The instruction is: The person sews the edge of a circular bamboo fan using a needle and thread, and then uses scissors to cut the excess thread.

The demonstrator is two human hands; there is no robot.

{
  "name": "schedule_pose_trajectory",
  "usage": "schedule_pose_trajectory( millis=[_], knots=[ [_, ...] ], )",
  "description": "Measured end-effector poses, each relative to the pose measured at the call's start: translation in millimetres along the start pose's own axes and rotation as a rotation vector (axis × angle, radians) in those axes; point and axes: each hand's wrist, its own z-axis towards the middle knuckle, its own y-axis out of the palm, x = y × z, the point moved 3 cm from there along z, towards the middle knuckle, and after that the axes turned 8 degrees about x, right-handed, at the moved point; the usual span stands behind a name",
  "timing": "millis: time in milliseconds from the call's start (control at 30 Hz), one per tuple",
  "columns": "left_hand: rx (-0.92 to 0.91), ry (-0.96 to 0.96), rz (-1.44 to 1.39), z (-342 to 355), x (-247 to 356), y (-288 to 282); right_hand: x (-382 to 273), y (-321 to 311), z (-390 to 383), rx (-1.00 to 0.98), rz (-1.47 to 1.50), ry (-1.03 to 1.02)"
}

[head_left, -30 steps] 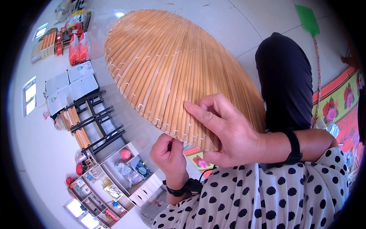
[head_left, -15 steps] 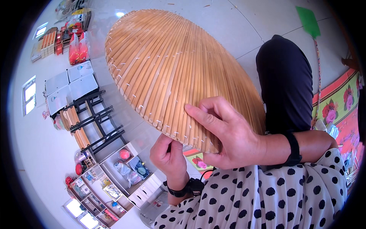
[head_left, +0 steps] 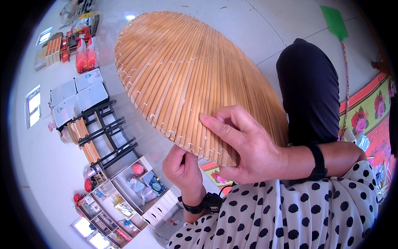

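A wide, round bamboo hat (head_left: 178, 70) of fine radial slats, with short white stitches along its edge and in rows, fills the centre, tilted. My right hand (head_left: 244, 149) grips its near edge, index fingertip pressing on the slats, thumb curled at the rim beside the lower fingers. My left hand (head_left: 180, 172) is just under the rim, left of the right one, fingers curled and pinched up against the edge; whatever its fingertips hold is hidden by the hat.
My dark-trousered knee (head_left: 306, 83) rises right of the hat. A floral mat (head_left: 358, 120) lies at the right, below a green fly swatter (head_left: 331, 23) on the tiled floor (head_left: 265, 29). Along the left stand white shelving (head_left: 153, 207), black folded frames (head_left: 105, 137), white boxes (head_left: 76, 95) and red bags (head_left: 85, 56).
Very little differs: the hat's near edge and my right hand have sunk a few pixels in the picture since a second ago. Both hands keep the same grip.
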Motion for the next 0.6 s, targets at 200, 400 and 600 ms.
schedule_pose_trajectory(
  millis=[200, 400, 600],
  knots=[
    [-0.018, -0.011, -0.013, 2.0, 1.6, 2.5, -0.2, -0.3, -0.2, -0.012, 0.018, 0.012],
    [0.011, -0.012, 0.030, 4.9, 1.2, 6.6, 0.6, 2.2, -2.4, -0.037, 0.018, 0.038],
    [-0.099, 0.005, 0.074, 11.6, 6.7, 2.5, 2.1, 1.3, -2.6, -0.015, 0.027, 0.049]
  ],
)
